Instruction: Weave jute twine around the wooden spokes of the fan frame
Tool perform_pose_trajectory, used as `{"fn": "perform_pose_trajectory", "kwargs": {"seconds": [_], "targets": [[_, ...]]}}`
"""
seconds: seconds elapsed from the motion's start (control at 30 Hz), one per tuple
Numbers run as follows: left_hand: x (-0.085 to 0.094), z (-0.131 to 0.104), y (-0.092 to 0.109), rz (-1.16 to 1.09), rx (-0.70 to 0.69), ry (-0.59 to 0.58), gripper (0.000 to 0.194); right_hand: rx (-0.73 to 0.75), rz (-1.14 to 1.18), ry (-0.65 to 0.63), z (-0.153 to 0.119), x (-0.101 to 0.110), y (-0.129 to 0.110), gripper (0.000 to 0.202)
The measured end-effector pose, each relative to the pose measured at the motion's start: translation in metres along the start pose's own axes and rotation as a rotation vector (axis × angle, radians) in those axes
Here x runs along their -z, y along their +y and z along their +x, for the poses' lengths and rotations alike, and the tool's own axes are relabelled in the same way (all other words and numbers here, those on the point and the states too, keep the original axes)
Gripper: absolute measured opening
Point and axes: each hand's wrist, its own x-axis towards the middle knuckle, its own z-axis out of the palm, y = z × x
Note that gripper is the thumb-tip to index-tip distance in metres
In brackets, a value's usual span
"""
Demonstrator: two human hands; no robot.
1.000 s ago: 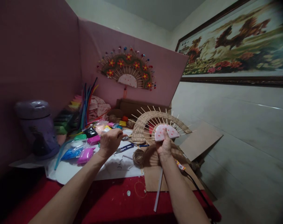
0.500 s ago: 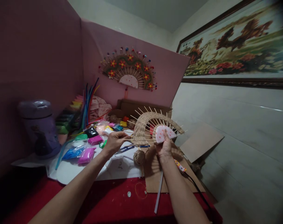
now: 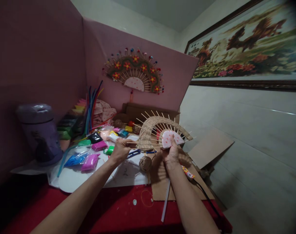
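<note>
A fan (image 3: 146, 130) of thin wooden sticks, woven in an arc with brown twine, is held up over the table. My right hand (image 3: 171, 154) grips its white half-round base with red dots, thumb on the front face. At the fan's left edge, the fingers of my left hand (image 3: 122, 150) are closed on the ends of the lowest sticks. A ball of brown twine (image 3: 145, 163) lies below the fan, close to blue-handled scissors (image 3: 134, 154). Stick tips poke out beyond the woven band along its upper side.
Packets of coloured clay (image 3: 90, 162) lie on white paper at the left, beside a purple bottle (image 3: 40, 135). A decorated fan (image 3: 135, 70) hangs on the pink board. Right of centre are cardboard (image 3: 160, 191), a glue stick (image 3: 165, 201) and a flowered glue gun (image 3: 188, 172) with a cord.
My left hand has shifted very slightly along the stick ends. The fan and my right hand stay almost in place, and the view has moved a little.
</note>
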Motion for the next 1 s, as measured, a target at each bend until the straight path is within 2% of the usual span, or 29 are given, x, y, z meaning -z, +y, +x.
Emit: {"fn": "perform_pose_trajectory", "kwargs": {"seconds": [0.1, 0.2, 0.27, 0.33, 0.47, 0.53, 0.7, 1.0], "targets": [[-0.001, -0.002, 0.002, 0.098, -0.033, 0.041, 0.021, 0.035, -0.007, 0.020, 0.001, 0.001, 0.000, 0.027], [-0.001, -0.005, 0.009, 0.378, -0.221, 0.139, 0.012, 0.063, 0.012, 0.049, 0.002, 0.001, 0.000, 0.026], [-0.001, -0.006, 0.013, 0.455, -0.300, 0.147, 0.010, 0.063, 0.025, 0.056, 0.002, 0.001, 0.000, 0.024], [-0.004, -0.008, 0.016, 0.370, -0.267, 0.114, 0.011, 0.046, 0.028, 0.058, 0.002, 0.000, -0.001, 0.023], [-0.013, -0.008, 0.011, 0.036, 0.027, 0.037, 0.010, 0.043, 0.034, 0.071, 0.002, 0.000, -0.001, 0.021], [-0.017, -0.009, 0.007, -0.091, 0.112, 0.020, 0.015, 0.052, 0.036, 0.071, 0.002, 0.001, -0.001, 0.020], [-0.023, -0.012, 0.003, -0.246, 0.049, -0.004, 0.027, 0.046, 0.041, 0.052, 0.003, 0.003, 0.000, 0.021], [-0.030, -0.019, -0.001, -0.474, 0.171, -0.046, 0.034, 0.059, 0.021, 0.051, 0.005, 0.004, 0.002, 0.024]]}}
